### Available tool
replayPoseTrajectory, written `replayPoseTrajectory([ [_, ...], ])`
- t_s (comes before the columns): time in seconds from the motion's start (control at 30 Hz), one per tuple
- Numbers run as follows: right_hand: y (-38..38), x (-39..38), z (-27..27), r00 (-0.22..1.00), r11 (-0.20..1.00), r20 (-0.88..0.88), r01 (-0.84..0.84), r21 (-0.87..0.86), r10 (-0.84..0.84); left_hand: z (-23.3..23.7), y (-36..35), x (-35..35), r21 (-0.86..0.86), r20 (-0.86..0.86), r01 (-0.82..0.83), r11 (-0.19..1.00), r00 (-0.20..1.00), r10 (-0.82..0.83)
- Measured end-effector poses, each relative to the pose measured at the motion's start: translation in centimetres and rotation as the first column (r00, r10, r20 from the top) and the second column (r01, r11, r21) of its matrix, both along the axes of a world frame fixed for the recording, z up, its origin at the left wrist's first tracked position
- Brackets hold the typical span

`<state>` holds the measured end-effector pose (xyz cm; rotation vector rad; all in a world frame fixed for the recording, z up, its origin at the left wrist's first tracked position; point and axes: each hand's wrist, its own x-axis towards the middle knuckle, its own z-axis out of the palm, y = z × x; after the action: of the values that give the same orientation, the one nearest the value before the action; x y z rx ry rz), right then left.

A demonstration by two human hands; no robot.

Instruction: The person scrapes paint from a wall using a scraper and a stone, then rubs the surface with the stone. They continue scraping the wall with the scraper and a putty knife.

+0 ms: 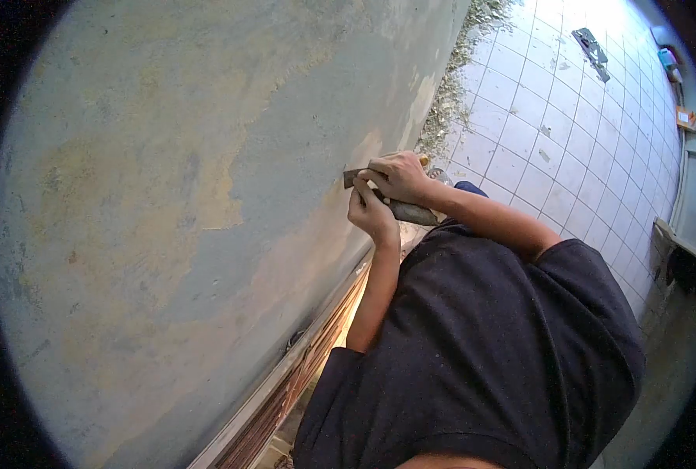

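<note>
Fingers of my right hand point(401, 178) are clamping down over the scraper point(412, 212), its blade touching the wall point(168, 195). My left hand point(371, 215) is gripping the handle just beneath. Flakes point(451, 102) are lying along the floor point(567, 117).

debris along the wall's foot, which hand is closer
Right. The right hand, on top of the scraper, lies just short of the debris; the left hand grips beneath it, slightly farther off.
</note>
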<state>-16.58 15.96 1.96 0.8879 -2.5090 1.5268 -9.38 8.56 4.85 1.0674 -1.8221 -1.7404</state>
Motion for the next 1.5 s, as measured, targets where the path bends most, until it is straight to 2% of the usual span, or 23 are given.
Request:
replayPoseTrajectory([
  [0.07,0.0,-0.3,-1.2,1.000,1.000,0.016,0.012,0.028,-0.013,-2.0,-1.3,-0.2,-0.005,0.035,0.117,0.993,0.993,-0.117],
  [0.13,-0.6,-0.3,-0.4,0.999,0.999,0.037,0.018,0.051,-0.020,-0.8,-1.3,-0.2,-0.053,0.064,0.125,0.991,0.991,-0.121],
  [0.2,-0.9,0.7,0.4,1.000,0.997,0.006,0.017,-0.069,-0.017,0.1,-0.9,0.3,0.002,-0.053,0.012,1.000,0.998,-0.012],
  [0.27,-1.0,1.1,-0.3,0.999,0.999,0.041,0.026,-0.040,-0.024,0.8,-1.0,0.9,0.068,-0.024,0.048,0.997,0.999,-0.046],
  [0.33,-0.9,0.0,-0.9,0.992,0.995,-0.115,0.040,-0.093,-0.050,0.1,-1.2,0.1,-0.019,-0.037,0.074,0.997,0.997,-0.075],
  [0.37,-0.7,-0.1,-1.0,0.996,0.998,-0.068,0.052,-0.036,-0.054,-1.1,-1.8,0.1,-0.027,0.060,0.133,0.991,0.989,-0.132],
  [0.47,-1.6,0.6,-0.4,0.997,0.999,-0.070,0.036,0.012,-0.036,0.0,-1.8,0.7,0.037,0.012,0.056,0.998,0.998,-0.056],
  [0.5,-1.6,1.0,0.8,0.998,0.998,-0.061,0.002,-0.065,-0.006,0.1,-1.8,0.9,-0.039,-0.111,0.013,0.999,0.994,-0.017],
  [0.67,-1.2,1.0,0.3,0.996,0.999,-0.086,0.035,-0.013,-0.036,0.2,-2.0,0.8,0.005,-0.099,0.066,0.998,0.993,-0.065],
  [0.73,-1.1,0.7,0.7,0.999,0.999,-0.021,0.044,0.030,-0.044,0.9,-1.8,0.4,0.004,-0.042,0.079,0.997,0.996,-0.079],
  [0.77,-1.9,1.3,0.6,0.998,0.994,-0.013,0.062,-0.089,-0.064,1.1,-1.7,0.7,0.029,-0.134,0.016,0.999,0.991,-0.012],
  [0.9,-2.5,1.6,3.1,0.997,0.995,-0.074,-0.004,-0.102,-0.004,3.8,-2.8,2.1,-0.020,0.003,0.062,0.998,0.998,-0.062],
  [0.93,-2.3,1.2,2.4,0.996,0.995,-0.088,-0.005,-0.103,-0.005,3.2,-2.8,1.4,-0.023,-0.011,0.062,0.998,0.998,-0.062],
  [1.0,-1.4,1.0,0.2,0.992,0.992,-0.052,0.112,-0.061,-0.115,0.5,-2.9,0.7,-0.099,-0.030,0.191,0.977,0.980,-0.195],
  [1.03,-0.9,0.8,-0.1,0.992,0.991,-0.015,0.128,-0.029,-0.128,-0.6,-2.9,0.2,-0.161,0.131,0.224,0.961,0.970,-0.204],
  [1.07,-1.3,0.8,-0.5,0.993,0.993,-0.017,0.113,-0.033,-0.114,-1.8,-2.9,-0.1,-0.222,0.137,0.207,0.953,0.974,-0.180],
  [1.13,-1.5,0.7,0.0,0.993,0.993,-0.014,0.118,-0.014,-0.118,-0.1,-2.5,0.2,-0.201,0.084,0.155,0.967,0.986,-0.141],
  [1.17,-2.1,0.9,0.1,0.992,0.992,-0.081,0.085,-0.093,-0.093,1.2,-2.4,0.4,-0.197,0.089,0.159,0.967,0.986,-0.144],
  [1.23,-2.3,1.2,2.1,0.994,0.991,-0.068,0.073,-0.110,-0.080,3.3,-2.8,1.3,-0.162,-0.048,0.104,0.981,0.992,-0.113],
  [1.33,-1.8,0.9,0.8,0.995,0.993,-0.060,0.075,-0.085,-0.080,2.1,-2.5,0.7,-0.121,-0.019,0.131,0.984,0.991,-0.134],
  [1.37,-1.1,0.8,-0.4,0.993,0.992,-0.010,0.121,-0.033,-0.122,-1.5,-3.4,0.4,-0.137,0.058,0.213,0.967,0.977,-0.207],
  [1.4,-0.9,0.5,-0.5,0.987,0.987,0.038,0.157,0.020,-0.158,-1.3,-2.6,-0.3,-0.093,0.120,0.206,0.974,0.974,-0.194],
  [1.5,-0.9,0.3,0.5,0.988,0.988,-0.006,0.151,-0.022,-0.151,-0.7,-2.4,-0.7,-0.119,0.154,0.248,0.962,0.961,-0.228],
])
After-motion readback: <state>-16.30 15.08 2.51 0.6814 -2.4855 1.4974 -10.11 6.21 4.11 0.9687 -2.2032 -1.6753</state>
